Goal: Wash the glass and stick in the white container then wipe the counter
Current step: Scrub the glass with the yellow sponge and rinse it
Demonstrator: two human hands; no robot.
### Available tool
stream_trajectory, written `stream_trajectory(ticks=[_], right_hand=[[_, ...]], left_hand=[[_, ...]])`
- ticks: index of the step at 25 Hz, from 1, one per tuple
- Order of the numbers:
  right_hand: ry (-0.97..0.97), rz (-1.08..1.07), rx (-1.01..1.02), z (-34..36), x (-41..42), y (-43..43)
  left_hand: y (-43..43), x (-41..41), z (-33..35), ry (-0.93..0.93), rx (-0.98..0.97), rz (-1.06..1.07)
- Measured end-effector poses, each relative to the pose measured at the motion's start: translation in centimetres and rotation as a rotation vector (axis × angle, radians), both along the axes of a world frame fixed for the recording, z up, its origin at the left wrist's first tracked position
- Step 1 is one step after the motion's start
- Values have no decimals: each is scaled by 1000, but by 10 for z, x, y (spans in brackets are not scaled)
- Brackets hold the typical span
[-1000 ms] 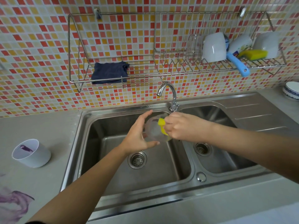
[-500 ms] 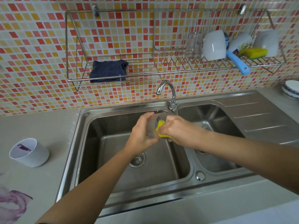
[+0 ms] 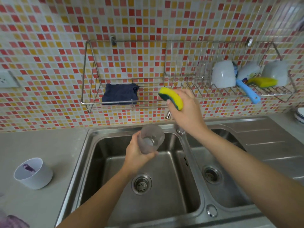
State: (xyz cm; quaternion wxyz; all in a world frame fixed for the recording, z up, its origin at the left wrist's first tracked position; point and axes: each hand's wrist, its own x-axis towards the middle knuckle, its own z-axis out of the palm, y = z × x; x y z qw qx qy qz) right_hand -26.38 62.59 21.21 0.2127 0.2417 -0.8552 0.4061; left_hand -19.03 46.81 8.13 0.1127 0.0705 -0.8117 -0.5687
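The right hand [image 3: 184, 111] has lifted the yellow-and-green scrubbing sponge [image 3: 171, 98] out of the clear drinking glass [image 3: 150, 139], up toward the far wire wall rack [image 3: 125, 102]. The left hand [image 3: 136, 155] grips the glass over the left steel sink basin [image 3: 115, 162]. Scrubbing looks finished; rinsing likely follows.

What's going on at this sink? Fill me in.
A person is washing up. The left hand holds a clear glass over the left sink basin, while the right hand lifts a yellow-and-green sponge up by the wire rack. The white container sits on the counter with something purple inside, and a purple smear remains unwiped.
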Motion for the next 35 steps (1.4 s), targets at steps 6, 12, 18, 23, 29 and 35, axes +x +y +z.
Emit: stream_trajectory(ticks=[6,12,18,23,29,35], right_hand=[[-156,-102,150,20,-87,-76],[-376,-200,681,5,-128,-121],[-652,-44,749,16,-123,-117],[-43,-68,48,24,-90,-56],[12,-202,-356,-60,-46,60],[-591,-420,186,-190,-114,97]], left_hand=[[-19,8,12,30,47,48],[-52,15,19,46,24,123],[-52,6,16,28,65,69],[-31,-8,3,-27,153,-124],[-3,-18,-35,-195,252,-216],[26,-63,-46,-287,158,-183]])
